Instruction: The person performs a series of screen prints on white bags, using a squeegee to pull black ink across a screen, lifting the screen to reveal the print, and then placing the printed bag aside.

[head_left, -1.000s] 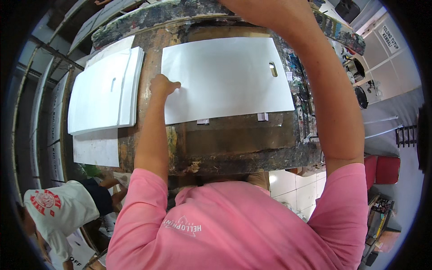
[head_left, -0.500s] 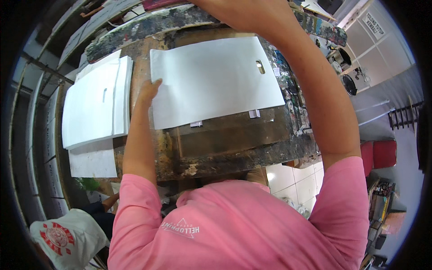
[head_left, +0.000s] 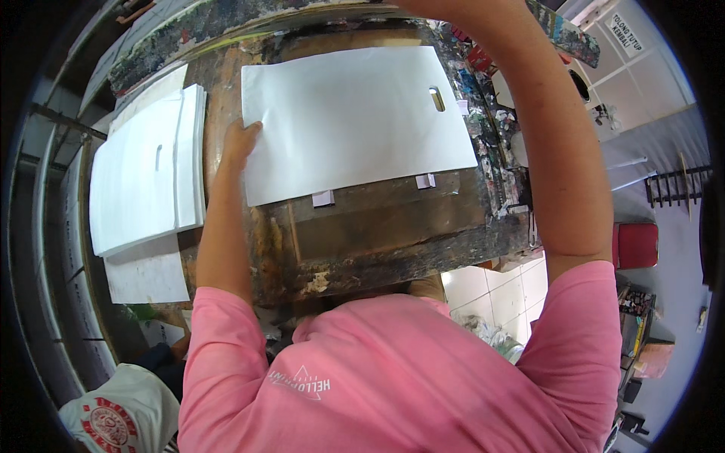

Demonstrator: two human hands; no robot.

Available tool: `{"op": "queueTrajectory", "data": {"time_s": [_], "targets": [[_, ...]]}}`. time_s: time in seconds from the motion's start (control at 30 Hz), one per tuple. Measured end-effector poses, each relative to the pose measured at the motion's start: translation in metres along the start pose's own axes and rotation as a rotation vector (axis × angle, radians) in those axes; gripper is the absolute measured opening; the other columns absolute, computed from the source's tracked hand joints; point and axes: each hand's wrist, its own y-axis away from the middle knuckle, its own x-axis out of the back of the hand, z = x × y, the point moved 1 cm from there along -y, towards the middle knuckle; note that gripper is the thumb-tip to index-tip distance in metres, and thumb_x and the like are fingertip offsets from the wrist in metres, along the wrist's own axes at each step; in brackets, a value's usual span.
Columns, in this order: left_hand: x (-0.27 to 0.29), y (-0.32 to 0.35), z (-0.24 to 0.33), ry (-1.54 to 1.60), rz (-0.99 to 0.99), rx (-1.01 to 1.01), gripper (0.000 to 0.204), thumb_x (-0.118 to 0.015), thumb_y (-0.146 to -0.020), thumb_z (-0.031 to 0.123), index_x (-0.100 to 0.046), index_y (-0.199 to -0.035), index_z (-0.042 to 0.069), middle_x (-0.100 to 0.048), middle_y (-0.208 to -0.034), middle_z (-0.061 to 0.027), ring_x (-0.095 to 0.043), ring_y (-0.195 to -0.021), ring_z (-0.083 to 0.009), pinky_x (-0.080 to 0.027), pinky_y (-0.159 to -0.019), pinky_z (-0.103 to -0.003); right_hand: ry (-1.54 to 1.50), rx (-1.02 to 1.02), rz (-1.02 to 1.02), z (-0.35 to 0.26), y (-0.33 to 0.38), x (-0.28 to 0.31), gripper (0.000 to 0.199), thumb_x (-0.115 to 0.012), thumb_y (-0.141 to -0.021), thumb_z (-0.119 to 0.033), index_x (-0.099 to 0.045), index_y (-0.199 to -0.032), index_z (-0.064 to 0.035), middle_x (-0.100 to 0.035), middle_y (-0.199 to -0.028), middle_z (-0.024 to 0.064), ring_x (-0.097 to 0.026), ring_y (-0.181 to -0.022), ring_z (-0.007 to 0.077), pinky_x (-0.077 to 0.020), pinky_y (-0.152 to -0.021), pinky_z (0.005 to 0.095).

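A flat white bag [head_left: 347, 121] with an oval cut-out handle slot near its right end lies on the paint-stained work board. My left hand [head_left: 241, 142] grips the bag's left edge, thumb on top and the other fingers hidden. My right forearm [head_left: 563, 151] reaches up past the bag's right end, and the hand itself is beyond the upper edge of the picture. Small pale tabs [head_left: 323, 198] stick out along the bag's near edge. Left of my left arm is a thick stack of similar white bags [head_left: 140, 174], with a slot showing in the top one.
A long paint-spattered bar [head_left: 249, 26] crosses behind the board. Metal racks [head_left: 53, 226] stand at far left. Another person in a white printed shirt [head_left: 124, 411] is at lower left. A red chair [head_left: 634, 245] and a wall rack [head_left: 680, 185] are at the right.
The view has shifted slightly, so board, bag and stack sit a little further left and up. My right hand has gone out past the upper edge. My left hand keeps its hold.
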Motion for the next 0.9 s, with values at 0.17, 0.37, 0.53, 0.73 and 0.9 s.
{"op": "queueTrajectory", "data": {"time_s": [0.17, 0.37, 0.53, 0.73, 0.9], "targets": [[-0.003, -0.01, -0.018, -0.011, -0.023, 0.088, 0.037, -0.072, -0.093, 0.021, -0.069, -0.116, -0.008, -0.074, -0.1, -0.0171, -0.07, -0.087, -0.0258, -0.054, -0.08, -0.041, -0.093, 0.219, 0.088, 0.027, 0.002, -0.012, 0.046, -0.042, -0.103, -0.041, -0.06, -0.074, -0.0103, -0.046, -0.059, -0.0026, -0.036, -0.052, 0.0089, -0.0349, -0.043, 0.0268], [-0.002, -0.005, -0.004, -0.107, -0.007, -0.032, 0.04, -0.071, -0.094, 0.021, -0.067, -0.12, -0.008, -0.074, -0.106, -0.0191, -0.071, -0.091, -0.0286, -0.054, -0.083, -0.04, -0.053, 0.195, 0.099, 0.022, 0.008, -0.009, 0.046, -0.04, -0.104, -0.039, -0.057, -0.072, -0.0117, -0.041, -0.057, -0.0034, -0.035, -0.051, 0.0092, -0.0363, -0.045, 0.028], [0.001, -0.007, -0.018, 0.019, -0.044, 0.075, 0.037, -0.069, -0.095, 0.019, -0.067, -0.121, -0.007, -0.073, -0.103, -0.0156, -0.069, -0.088, -0.0229, -0.055, -0.079, -0.037, -0.078, 0.394, 0.203, 0.037, 0.005, -0.01, 0.05, -0.039, -0.105, -0.039, -0.053, -0.065, -0.0127, -0.045, -0.055, -0.0036, -0.036, -0.048, 0.0098, -0.0376, -0.044, 0.0298], [-0.001, -0.016, -0.023, -0.017, -0.132, 0.14, 0.042, -0.07, -0.096, 0.024, -0.064, -0.123, -0.007, -0.073, -0.105, -0.0186, -0.07, -0.089, -0.0263, -0.055, -0.082, -0.039, -0.154, 0.238, 0.049, 0.035, -0.008, -0.019, 0.055, -0.04, -0.104, -0.038, -0.057, -0.059, -0.0116, -0.049, -0.052, 0.0013, -0.04, -0.043, 0.0174, -0.0496, -0.062, 0.0399], [-0.006, -0.037, -0.02, -0.673, 0.203, -0.232, 0.055, -0.073, -0.094, 0.037, -0.062, -0.129, -0.005, -0.07, -0.115, -0.028, -0.067, -0.107, -0.0425, -0.053, -0.096, -0.05, -0.041, 0.258, 0.293, 0.021, 0.013, -0.012, 0.051, -0.046, -0.099, -0.038, -0.064, -0.066, -0.0036, -0.057, -0.055, 0.0111, -0.051, -0.048, 0.0265, -0.0509, -0.081, 0.048]]}}
